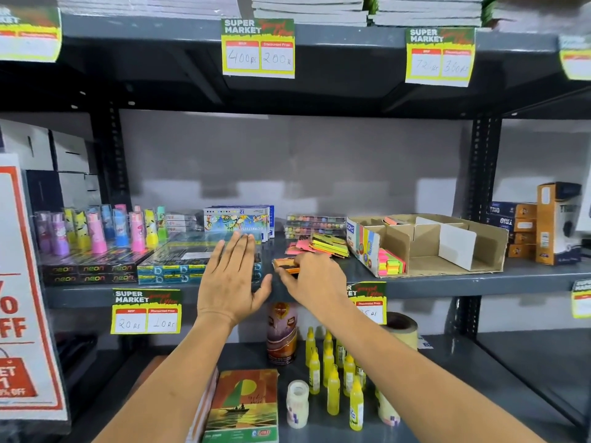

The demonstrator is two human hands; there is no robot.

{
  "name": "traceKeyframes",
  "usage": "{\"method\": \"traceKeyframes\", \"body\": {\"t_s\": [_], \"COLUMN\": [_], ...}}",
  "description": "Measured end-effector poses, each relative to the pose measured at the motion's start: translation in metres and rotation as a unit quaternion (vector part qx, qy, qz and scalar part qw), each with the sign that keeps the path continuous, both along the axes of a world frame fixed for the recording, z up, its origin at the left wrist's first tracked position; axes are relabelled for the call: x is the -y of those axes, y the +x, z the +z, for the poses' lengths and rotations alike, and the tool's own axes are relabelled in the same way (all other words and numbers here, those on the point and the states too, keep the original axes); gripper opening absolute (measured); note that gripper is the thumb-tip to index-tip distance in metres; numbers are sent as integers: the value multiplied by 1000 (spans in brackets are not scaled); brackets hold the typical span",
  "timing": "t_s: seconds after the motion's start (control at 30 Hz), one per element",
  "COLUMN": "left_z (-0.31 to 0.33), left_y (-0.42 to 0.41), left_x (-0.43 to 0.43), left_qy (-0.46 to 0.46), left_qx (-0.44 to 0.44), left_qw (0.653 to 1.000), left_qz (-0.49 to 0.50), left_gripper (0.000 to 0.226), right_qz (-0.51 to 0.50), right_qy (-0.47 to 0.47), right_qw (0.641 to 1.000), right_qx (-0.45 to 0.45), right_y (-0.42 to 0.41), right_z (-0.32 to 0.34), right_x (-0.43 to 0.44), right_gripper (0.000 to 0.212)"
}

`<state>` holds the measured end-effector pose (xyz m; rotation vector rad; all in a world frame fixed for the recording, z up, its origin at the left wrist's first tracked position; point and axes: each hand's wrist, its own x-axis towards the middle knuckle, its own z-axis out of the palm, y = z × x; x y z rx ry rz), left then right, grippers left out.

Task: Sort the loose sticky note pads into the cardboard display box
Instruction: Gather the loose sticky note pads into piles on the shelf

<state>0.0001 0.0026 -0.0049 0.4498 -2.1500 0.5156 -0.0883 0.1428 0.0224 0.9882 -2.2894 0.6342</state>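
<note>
Inside, the cardboard display box (447,247) on the grey shelf (447,282) has white and brown dividers; its front left compartment holds neon pink, green and yellow sticky note pads (391,262). Loose pads (319,246) lie heaped just left of it. The right hand (311,276) pinches an orange pad (286,264), partly hidden. The left hand (232,279) is spread flat, holding nothing.

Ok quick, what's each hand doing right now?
Left hand: open, fingers spread flat, holding nothing.
Right hand: closed on an orange sticky note pad on the shelf.
</note>
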Motion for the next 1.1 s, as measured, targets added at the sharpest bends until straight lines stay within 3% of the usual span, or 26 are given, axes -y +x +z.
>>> {"method": "traceKeyframes", "body": {"t_s": [0.57,0.83,1.1], "left_z": [0,0,0], "left_y": [0,-1,-1], "left_x": [0,2,1], "left_qy": [-2,-5,-4], "left_qx": [-14,-13,-10], "left_qw": [1000,1000,1000], "left_qz": [-14,-12,1], "left_gripper": [73,74,76], "right_qz": [-47,-63,-65], "right_qy": [-42,105,19], "right_qw": [995,977,984], "right_qx": [80,177,168], "right_y": [-39,-78,-76], "right_z": [48,47,43], "right_x": [-12,4,10], "right_gripper": [41,53,60]}}
